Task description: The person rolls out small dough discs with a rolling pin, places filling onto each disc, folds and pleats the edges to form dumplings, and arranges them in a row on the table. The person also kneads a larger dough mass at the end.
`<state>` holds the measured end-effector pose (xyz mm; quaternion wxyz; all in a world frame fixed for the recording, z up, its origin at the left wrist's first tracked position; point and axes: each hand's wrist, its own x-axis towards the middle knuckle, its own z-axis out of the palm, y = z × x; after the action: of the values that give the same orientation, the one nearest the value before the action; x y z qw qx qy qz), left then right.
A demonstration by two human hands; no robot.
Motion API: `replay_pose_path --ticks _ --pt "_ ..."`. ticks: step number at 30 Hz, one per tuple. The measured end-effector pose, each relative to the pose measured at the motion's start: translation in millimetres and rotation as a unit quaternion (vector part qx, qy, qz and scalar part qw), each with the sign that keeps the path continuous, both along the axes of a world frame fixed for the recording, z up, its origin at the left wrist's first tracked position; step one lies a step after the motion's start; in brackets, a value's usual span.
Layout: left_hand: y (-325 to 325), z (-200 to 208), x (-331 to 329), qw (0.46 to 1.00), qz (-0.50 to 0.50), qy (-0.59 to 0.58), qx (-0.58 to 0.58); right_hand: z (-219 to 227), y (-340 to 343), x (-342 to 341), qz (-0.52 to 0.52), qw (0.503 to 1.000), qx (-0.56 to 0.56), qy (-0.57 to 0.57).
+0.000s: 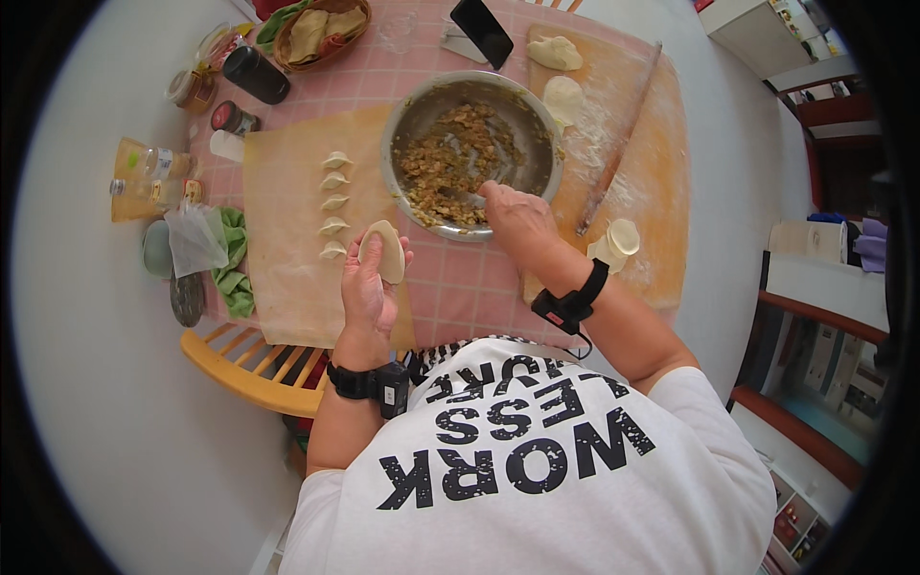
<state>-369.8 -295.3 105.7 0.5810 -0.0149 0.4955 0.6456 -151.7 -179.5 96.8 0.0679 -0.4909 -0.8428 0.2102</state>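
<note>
My left hand (369,287) holds a round dumpling wrapper (386,251) across its fingers, thumb resting on the dough. A column of several folded dumplings (334,203) lies just beyond it on a pale board (283,244). Over the near rim of a large metal bowl (391,177), my right hand (517,218) grips a spoon (467,196) whose end is down in the chopped filling (448,153). Most of the spoon is hidden by the fingers and filling. Beside my right forearm sits a small stack of wrappers (623,237).
A floured wooden board (661,144) on the right bears a rolling pin (623,144), a dough lump (554,54) and a flattened dough piece (563,101). A phone (482,34) stands behind the bowl. Jars, bottles, a black cup (256,75) and a basket (287,56) line the left.
</note>
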Motion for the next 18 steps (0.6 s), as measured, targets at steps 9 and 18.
replay_pose_path --ticks 9,18 --pt "0 1 -9 1.000 -0.002 0.007 0.012 1 15 17 -0.054 0.996 -0.062 0.026" --pt "6 0 -13 1.000 0.017 0.004 0.012 -19 15 25 -0.106 0.962 -0.215 0.131"
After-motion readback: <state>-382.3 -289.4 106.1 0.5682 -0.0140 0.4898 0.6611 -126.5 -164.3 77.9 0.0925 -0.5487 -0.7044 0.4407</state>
